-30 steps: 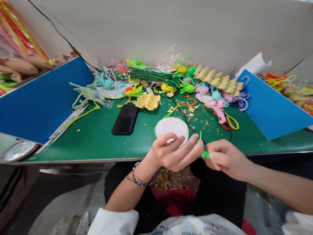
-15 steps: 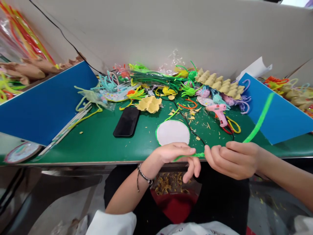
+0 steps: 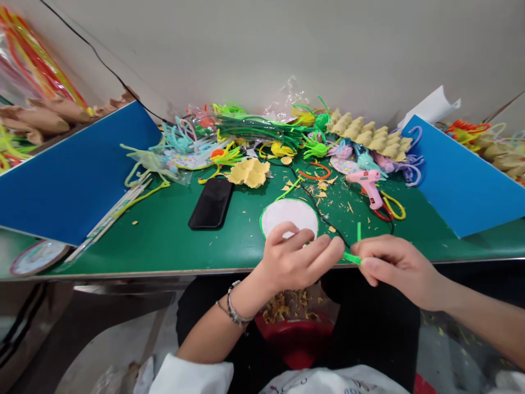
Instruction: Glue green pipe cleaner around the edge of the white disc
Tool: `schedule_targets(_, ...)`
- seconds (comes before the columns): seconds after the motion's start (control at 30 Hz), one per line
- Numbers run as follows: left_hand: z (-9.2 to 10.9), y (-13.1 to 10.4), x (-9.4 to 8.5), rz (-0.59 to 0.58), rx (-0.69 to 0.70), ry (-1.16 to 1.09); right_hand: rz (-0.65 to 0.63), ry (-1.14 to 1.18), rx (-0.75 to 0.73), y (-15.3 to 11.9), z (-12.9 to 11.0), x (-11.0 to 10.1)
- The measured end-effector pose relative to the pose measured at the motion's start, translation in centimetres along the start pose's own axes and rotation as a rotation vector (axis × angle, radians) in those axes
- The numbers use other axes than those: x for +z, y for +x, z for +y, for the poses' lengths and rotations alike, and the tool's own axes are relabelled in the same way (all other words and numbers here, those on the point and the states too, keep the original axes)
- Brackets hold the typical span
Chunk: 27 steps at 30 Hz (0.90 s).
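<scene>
A bright green pipe cleaner (image 3: pixel 351 258) spans the small gap between my two hands at the table's front edge. My left hand (image 3: pixel 301 257) has its fingers curled round one end. My right hand (image 3: pixel 394 268) pinches the other part between thumb and fingers, and a short green end stands up above it. Just behind my left hand lies a white disc (image 3: pixel 289 214) with a green rim, partly covered by the fingers. A pink glue gun (image 3: pixel 369 186) rests on the table behind my right hand.
On the green table (image 3: pixel 172 249) lie a black phone (image 3: pixel 212 203), a yellow egg-carton piece (image 3: pixel 249 173), a black cord and scattered scraps. Colourful pipe cleaners and an egg carton (image 3: pixel 365 134) line the back. Blue panels (image 3: pixel 82 175) stand at both sides. A red stool is below.
My left hand has turned and its fingers have curled round the pipe cleaner. The long green end above my right hand now shows much shorter, and my right hand has turned.
</scene>
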<state>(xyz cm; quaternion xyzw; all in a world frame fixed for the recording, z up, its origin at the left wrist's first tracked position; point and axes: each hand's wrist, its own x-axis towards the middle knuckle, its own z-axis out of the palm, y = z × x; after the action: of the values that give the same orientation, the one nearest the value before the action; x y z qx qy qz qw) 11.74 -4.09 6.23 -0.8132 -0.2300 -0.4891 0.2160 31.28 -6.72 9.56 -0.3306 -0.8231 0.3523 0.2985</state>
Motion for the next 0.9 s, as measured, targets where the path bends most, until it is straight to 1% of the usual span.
schedule_targets(0.03, 0.1, -0.1, 0.2, 0.065, 0.055, 0.05, -0.037, 0.23, 0.088, -0.1, -0.1, 0.6)
schedule_targets(0.07, 0.0, -0.1, 0.4, 0.101, 0.084, 0.072, -0.063, 0.394, 0.141, -0.2, -0.1, 0.9)
schedule_targets(0.1, -0.1, -0.1, 0.6, 0.099, 0.08, 0.057, -0.074, 0.466, 0.164, -0.2, -0.1, 1.1)
schedule_targets(0.13, -0.3, 0.0, 0.7, 0.054, 0.044, -0.009, -0.046, 0.414, 0.179, -0.2, -0.1, 1.0)
schedule_targets(0.17, -0.5, 0.0, 0.6, -0.025, -0.014, -0.127, 0.007, 0.25, 0.175, -0.3, 0.0, 0.7)
schedule_targets(0.2, -0.7, 0.2, 0.5, -0.138, -0.093, -0.304, 0.062, 0.02, 0.128, -0.3, 0.1, 0.3)
schedule_targets(0.23, -0.9, 0.3, 0.3, -0.272, -0.187, -0.528, 0.12, -0.243, 0.036, -0.4, 0.2, -0.2)
schedule_targets(0.3, -1.2, 0.4, -0.1, -0.548, -0.384, -1.021, 0.162, -0.704, -0.28, -0.6, 0.5, -1.3)
schedule_targets(0.33, -1.2, 0.4, -0.3, -0.659, -0.476, -1.231, 0.158, -0.867, -0.435, -0.7, 0.7, -1.6)
schedule_targets(0.37, -1.3, 0.4, -0.5, -0.746, -0.558, -1.403, 0.146, -0.982, -0.549, -0.8, 0.8, -1.9)
schedule_targets(0.4, -1.3, 0.4, -0.5, -0.811, -0.629, -1.532, 0.136, -1.053, -0.611, -0.8, 0.9, -2.0)
schedule_targets(0.43, -1.3, 0.4, -0.6, -0.855, -0.687, -1.618, 0.137, -1.084, -0.631, -0.8, 0.9, -1.9)
schedule_targets(0.47, -1.2, 0.4, -0.6, -0.876, -0.73, -1.666, 0.136, -1.08, -0.625, -0.8, 0.9, -1.8)
schedule_targets(0.53, -1.1, 0.6, -0.8, -0.861, -0.758, -1.686, 0.134, -0.969, -0.585, -0.7, 0.6, -1.5)
schedule_targets(0.6, -0.8, 0.9, -1.1, -0.797, -0.687, -1.631, 0.097, -0.713, -0.496, -0.7, 0.2, -1.0)
schedule_targets(0.67, -0.3, 1.1, -1.5, -0.686, -0.522, -1.446, 0.022, -0.325, -0.315, -0.6, -0.2, -0.4)
schedule_targets(0.7, 0.0, 1.1, -1.8, -0.598, -0.438, -1.273, -0.004, -0.094, -0.193, -0.5, -0.2, -0.1)
schedule_targets(0.77, 0.6, 0.9, -2.3, -0.367, -0.265, -0.773, -0.06, 0.397, 0.025, -0.2, -0.1, 0.6)
schedule_targets(0.8, 0.7, 0.7, -2.4, -0.242, -0.175, -0.499, -0.109, 0.618, 0.085, 0.0, 0.0, 1.0)
schedule_targets(0.83, 0.8, 0.5, -2.5, -0.127, -0.091, -0.255, -0.178, 0.786, 0.107, 0.3, 0.0, 1.2)
schedule_targets(0.87, 0.8, 0.3, -2.5, -0.035, -0.023, -0.066, -0.239, 0.867, 0.101, 0.7, 0.1, 1.4)
schedule_targets(0.9, 0.6, 0.1, -2.4, 0.017, 0.011, 0.033, -0.272, 0.845, 0.091, 1.1, 0.0, 1.4)
